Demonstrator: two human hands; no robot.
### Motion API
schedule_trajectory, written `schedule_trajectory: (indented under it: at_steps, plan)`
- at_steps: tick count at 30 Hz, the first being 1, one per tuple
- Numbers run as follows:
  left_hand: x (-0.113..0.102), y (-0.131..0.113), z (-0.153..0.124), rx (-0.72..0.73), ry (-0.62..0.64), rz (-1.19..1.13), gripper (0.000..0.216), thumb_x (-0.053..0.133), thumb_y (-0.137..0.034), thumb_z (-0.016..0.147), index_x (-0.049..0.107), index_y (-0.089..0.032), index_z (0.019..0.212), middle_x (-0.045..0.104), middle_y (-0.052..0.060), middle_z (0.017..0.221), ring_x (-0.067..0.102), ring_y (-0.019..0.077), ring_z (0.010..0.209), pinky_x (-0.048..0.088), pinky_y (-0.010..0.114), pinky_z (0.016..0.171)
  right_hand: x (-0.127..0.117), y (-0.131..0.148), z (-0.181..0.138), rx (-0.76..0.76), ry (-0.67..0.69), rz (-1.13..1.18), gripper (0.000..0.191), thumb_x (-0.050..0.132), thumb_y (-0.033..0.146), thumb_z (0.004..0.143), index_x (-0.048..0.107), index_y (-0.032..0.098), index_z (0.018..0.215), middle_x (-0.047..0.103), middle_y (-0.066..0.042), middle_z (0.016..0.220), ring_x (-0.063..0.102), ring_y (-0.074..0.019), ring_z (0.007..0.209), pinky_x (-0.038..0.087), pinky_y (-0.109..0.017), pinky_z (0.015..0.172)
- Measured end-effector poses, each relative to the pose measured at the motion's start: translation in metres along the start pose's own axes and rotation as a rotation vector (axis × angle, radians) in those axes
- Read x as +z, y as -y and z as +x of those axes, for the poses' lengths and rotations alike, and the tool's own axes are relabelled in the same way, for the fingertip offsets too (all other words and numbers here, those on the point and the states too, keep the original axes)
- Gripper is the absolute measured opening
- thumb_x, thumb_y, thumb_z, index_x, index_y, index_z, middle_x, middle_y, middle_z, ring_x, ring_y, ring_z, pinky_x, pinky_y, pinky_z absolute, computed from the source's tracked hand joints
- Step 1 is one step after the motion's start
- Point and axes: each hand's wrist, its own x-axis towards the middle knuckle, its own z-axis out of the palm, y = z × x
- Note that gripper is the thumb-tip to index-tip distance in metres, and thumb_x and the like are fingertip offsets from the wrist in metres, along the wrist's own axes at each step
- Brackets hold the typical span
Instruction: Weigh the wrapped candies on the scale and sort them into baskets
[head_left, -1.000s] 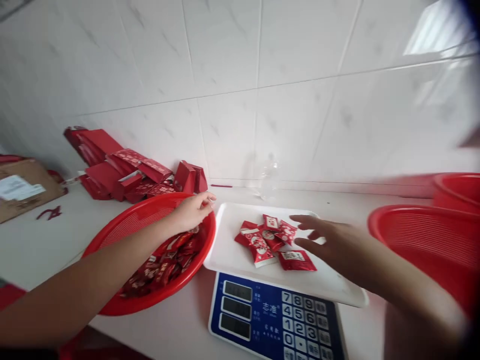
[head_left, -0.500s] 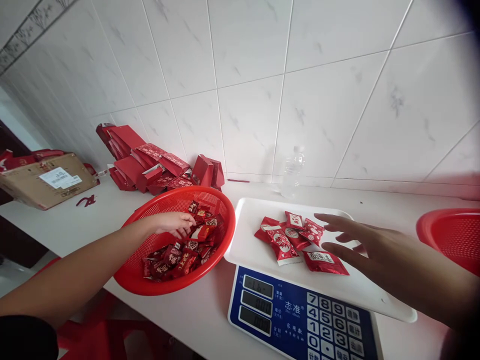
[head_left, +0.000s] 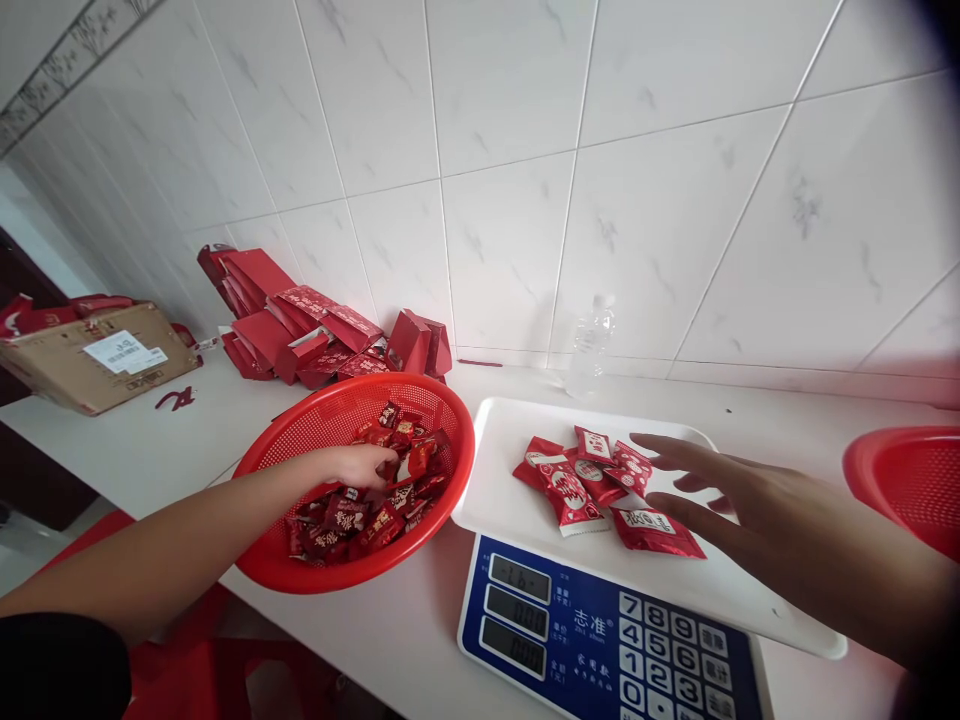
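Observation:
My left hand reaches into a red perforated plastic basket of small wrapped candies. Its fingers are curled closed at a red-orange wrapped candy; the fingertips are partly hidden. Over the right part of a white scale tray, my right hand is open, thumb and fingers apart, holding nothing. Several red candy packets lie on the tray just left of its fingertips, among them a packet with a white label near the thumb. Below the tray is the scale's blue keypad panel.
Folded red gift boxes are heaped against the tiled wall. A cardboard box with red items stands at far left. Behind the tray is a clear plastic bottle. Another red basket sits at the right edge; a red stool is below the table.
My left hand has lowered a little into the candies, and its fingers have curled in. My right hand stays open over the tray. The view has shifted slightly.

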Motion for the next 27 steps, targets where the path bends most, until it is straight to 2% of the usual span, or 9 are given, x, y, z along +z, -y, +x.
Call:
schedule_trajectory:
  at_steps: [4, 7, 9, 14, 20, 24, 27]
  plan:
    - [0.001, -0.004, 0.001, -0.012, -0.026, -0.026, 0.018, 0.06, -0.024, 0.064, 0.058, -0.02, 0.082, 0.07, 0.001, 0.083, 0.066, 0.0249, 0.081, 0.05, 0.03, 0.068, 0.002, -0.003, -0.001, -0.027, -0.041, -0.013, 0.055, 0.036, 0.058, 0.09, 0.057, 0.031, 0.134, 0.07, -0.005, 0.117, 0.07, -0.0326, 0.093, 0.057, -0.05, 0.078]
    - [0.003, -0.009, -0.001, 0.008, -0.05, -0.04, 0.029, 0.065, -0.03, 0.067, 0.058, -0.02, 0.093, 0.071, 0.002, 0.089, 0.066, 0.0246, 0.082, 0.05, 0.029, 0.068, 0.003, -0.003, 0.0, -0.032, -0.035, -0.01, 0.056, 0.035, 0.058, 0.09, 0.056, 0.032, 0.135, 0.07, -0.004, 0.118, 0.07, -0.0329, 0.095, 0.057, -0.052, 0.08]
    - [0.006, -0.013, -0.002, 0.017, -0.079, -0.022, 0.03, 0.067, -0.031, 0.067, 0.059, -0.02, 0.094, 0.07, 0.003, 0.089, 0.066, 0.0252, 0.082, 0.049, 0.03, 0.069, 0.002, -0.002, 0.0, -0.038, -0.031, -0.001, 0.055, 0.035, 0.057, 0.089, 0.055, 0.033, 0.135, 0.07, -0.004, 0.118, 0.07, -0.0333, 0.096, 0.057, -0.054, 0.082]
    - [0.014, -0.017, 0.001, 0.029, -0.18, 0.015, 0.002, 0.058, -0.022, 0.072, 0.057, -0.021, 0.073, 0.068, 0.003, 0.081, 0.063, 0.026, 0.084, 0.047, 0.032, 0.073, 0.002, -0.001, -0.001, -0.098, -0.072, 0.001, 0.053, 0.037, 0.056, 0.09, 0.058, 0.031, 0.132, 0.071, -0.006, 0.114, 0.071, -0.0336, 0.09, 0.059, -0.053, 0.074]
    - [0.01, -0.018, 0.0, 0.024, -0.142, -0.089, 0.026, 0.063, -0.024, 0.07, 0.062, -0.019, 0.096, 0.072, 0.004, 0.095, 0.067, 0.0249, 0.087, 0.05, 0.03, 0.075, 0.004, -0.001, -0.002, -0.113, -0.096, 0.007, 0.053, 0.038, 0.056, 0.09, 0.058, 0.031, 0.132, 0.071, -0.006, 0.114, 0.072, -0.0331, 0.088, 0.059, -0.052, 0.071]
    - [0.007, -0.021, -0.003, 0.034, -0.17, -0.147, 0.018, 0.055, -0.036, 0.08, 0.06, -0.019, 0.082, 0.071, 0.003, 0.087, 0.066, 0.0239, 0.085, 0.049, 0.03, 0.074, 0.003, 0.002, -0.002, -0.095, -0.082, 0.009, 0.053, 0.036, 0.057, 0.09, 0.057, 0.033, 0.133, 0.071, -0.005, 0.114, 0.072, -0.033, 0.086, 0.059, -0.053, 0.071]
    - [0.005, -0.022, -0.003, 0.04, -0.182, -0.193, 0.022, 0.053, -0.041, 0.083, 0.059, -0.019, 0.084, 0.071, 0.003, 0.092, 0.066, 0.0238, 0.086, 0.051, 0.03, 0.074, 0.003, 0.001, -0.002, -0.104, -0.082, 0.007, 0.052, 0.037, 0.056, 0.09, 0.057, 0.033, 0.132, 0.071, -0.005, 0.115, 0.071, -0.0332, 0.089, 0.059, -0.052, 0.071]
